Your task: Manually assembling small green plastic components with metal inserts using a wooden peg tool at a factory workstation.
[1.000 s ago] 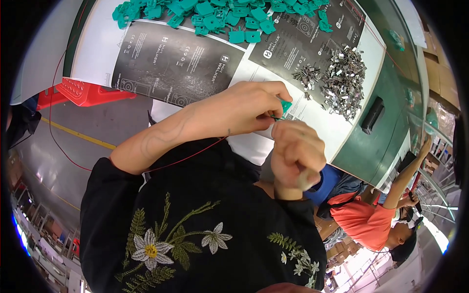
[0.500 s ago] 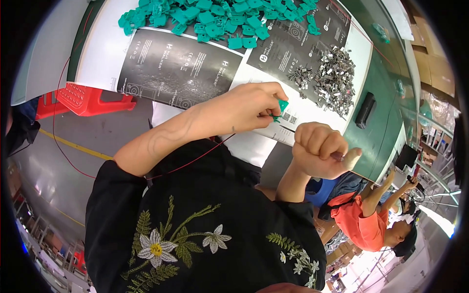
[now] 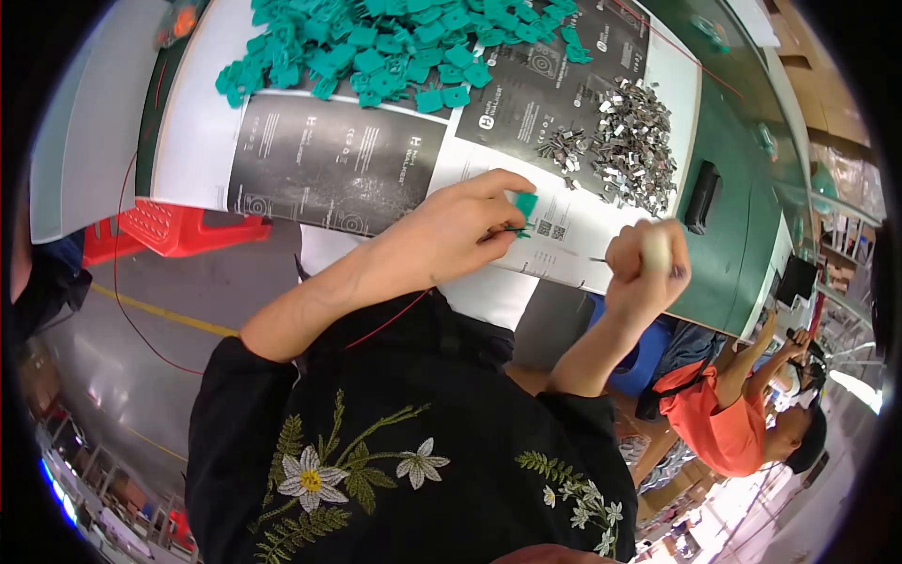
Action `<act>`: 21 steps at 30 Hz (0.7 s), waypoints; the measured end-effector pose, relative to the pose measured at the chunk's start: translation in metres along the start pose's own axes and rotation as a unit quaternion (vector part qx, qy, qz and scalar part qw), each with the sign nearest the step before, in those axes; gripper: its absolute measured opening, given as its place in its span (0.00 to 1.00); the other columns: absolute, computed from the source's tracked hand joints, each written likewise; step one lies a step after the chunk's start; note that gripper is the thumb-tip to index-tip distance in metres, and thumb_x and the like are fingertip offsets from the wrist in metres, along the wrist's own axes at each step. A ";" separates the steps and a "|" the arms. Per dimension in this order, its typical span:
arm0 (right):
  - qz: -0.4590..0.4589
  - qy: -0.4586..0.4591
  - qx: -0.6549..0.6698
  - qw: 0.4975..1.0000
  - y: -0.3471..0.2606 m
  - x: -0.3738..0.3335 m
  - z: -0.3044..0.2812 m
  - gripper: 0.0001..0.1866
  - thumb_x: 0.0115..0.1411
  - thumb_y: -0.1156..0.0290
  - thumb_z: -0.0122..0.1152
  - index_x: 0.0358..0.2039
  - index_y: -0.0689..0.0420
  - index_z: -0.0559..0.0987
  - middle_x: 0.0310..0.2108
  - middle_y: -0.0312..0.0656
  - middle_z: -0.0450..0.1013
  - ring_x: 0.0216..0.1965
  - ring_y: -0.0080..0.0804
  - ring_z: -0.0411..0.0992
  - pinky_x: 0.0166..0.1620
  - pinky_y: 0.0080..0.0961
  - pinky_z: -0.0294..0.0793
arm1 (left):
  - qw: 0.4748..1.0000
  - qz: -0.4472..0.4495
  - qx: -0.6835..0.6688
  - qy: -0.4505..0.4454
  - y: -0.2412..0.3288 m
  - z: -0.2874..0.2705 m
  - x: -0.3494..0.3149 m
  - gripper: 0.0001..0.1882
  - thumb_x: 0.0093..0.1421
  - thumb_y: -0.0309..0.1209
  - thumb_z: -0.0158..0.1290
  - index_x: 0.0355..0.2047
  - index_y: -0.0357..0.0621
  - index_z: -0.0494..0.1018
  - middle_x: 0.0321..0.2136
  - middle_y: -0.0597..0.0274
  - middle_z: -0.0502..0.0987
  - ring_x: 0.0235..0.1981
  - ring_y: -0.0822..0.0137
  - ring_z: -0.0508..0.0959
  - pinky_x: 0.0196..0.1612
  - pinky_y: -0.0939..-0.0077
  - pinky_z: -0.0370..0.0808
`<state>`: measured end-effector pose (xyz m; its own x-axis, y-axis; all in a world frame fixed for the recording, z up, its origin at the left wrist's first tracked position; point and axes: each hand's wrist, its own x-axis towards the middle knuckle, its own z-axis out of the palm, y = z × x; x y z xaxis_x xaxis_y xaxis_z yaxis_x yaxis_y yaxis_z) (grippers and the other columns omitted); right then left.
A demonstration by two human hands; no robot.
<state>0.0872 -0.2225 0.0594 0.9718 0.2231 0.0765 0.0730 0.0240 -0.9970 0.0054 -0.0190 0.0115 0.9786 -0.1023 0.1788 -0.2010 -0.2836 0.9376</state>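
My left hand (image 3: pixel 451 235) pinches a small teal plastic piece (image 3: pixel 524 203) between thumb and fingers, just above the printed paper sheet (image 3: pixel 329 160) at the table's near edge. To its right my right hand (image 3: pixel 646 268) is closed around a thin tool with a pale handle (image 3: pixel 655 252); its thin metal tip (image 3: pixel 598 259) points left toward the teal piece. A heap of teal plastic pieces (image 3: pixel 376 47) lies farther back on the sheet. A pile of small shiny metal clips (image 3: pixel 625 146) sits back right.
A black oblong object (image 3: pixel 701 196) lies on the green table (image 3: pixel 742 216) right of the clips. A red plastic crate (image 3: pixel 178 226) stands on the floor at left. Another person in an orange top (image 3: pixel 728 423) works at lower right. A red cord (image 3: pixel 122 282) hangs down.
My right hand has moved to the right and away from my left hand, turning so the tool's tip points left. The left hand stays on the teal piece.
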 end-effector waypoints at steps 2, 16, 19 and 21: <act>-0.007 -0.014 -0.117 0.993 -0.004 0.003 -0.003 0.13 0.62 0.69 0.52 0.21 0.59 0.70 0.16 0.36 0.63 0.12 0.18 0.50 0.18 0.20 0.50 | 1.000 -0.005 0.001 0.004 0.003 -0.002 -0.003 0.07 0.53 0.23 0.54 0.32 0.32 0.75 0.48 0.53 0.72 0.32 0.58 0.78 0.38 0.68 0.75; -0.101 -0.057 -0.428 0.896 0.024 0.013 0.012 0.10 0.57 0.81 0.57 0.40 0.59 0.79 0.32 0.34 0.72 0.26 0.17 0.64 0.26 0.13 0.60 | 0.995 -0.049 -0.006 0.090 0.009 -0.006 -0.012 0.07 0.56 0.23 0.56 0.36 0.32 0.75 0.51 0.54 0.72 0.30 0.66 0.79 0.35 0.75 0.76; -0.077 -0.078 -0.357 0.928 0.014 0.002 0.018 0.09 0.58 0.80 0.57 0.40 0.60 0.79 0.32 0.34 0.72 0.26 0.15 0.63 0.26 0.13 0.60 | 0.993 -0.047 0.000 0.105 0.007 -0.002 -0.012 0.07 0.56 0.22 0.56 0.36 0.33 0.75 0.50 0.56 0.73 0.30 0.68 0.79 0.34 0.77 0.76; -0.064 -0.086 -0.321 0.941 0.008 -0.005 0.023 0.08 0.59 0.79 0.57 0.40 0.60 0.79 0.32 0.34 0.72 0.26 0.15 0.63 0.25 0.13 0.59 | 0.992 -0.032 0.017 0.123 0.007 0.000 -0.012 0.07 0.56 0.22 0.56 0.36 0.33 0.76 0.50 0.55 0.73 0.30 0.68 0.79 0.34 0.77 0.76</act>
<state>0.0776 -0.2013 0.0514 0.8991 0.4144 0.1413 0.3614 -0.5202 -0.7738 -0.0073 -0.0201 0.0159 0.9700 0.1505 0.1908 -0.1362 -0.3137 0.9397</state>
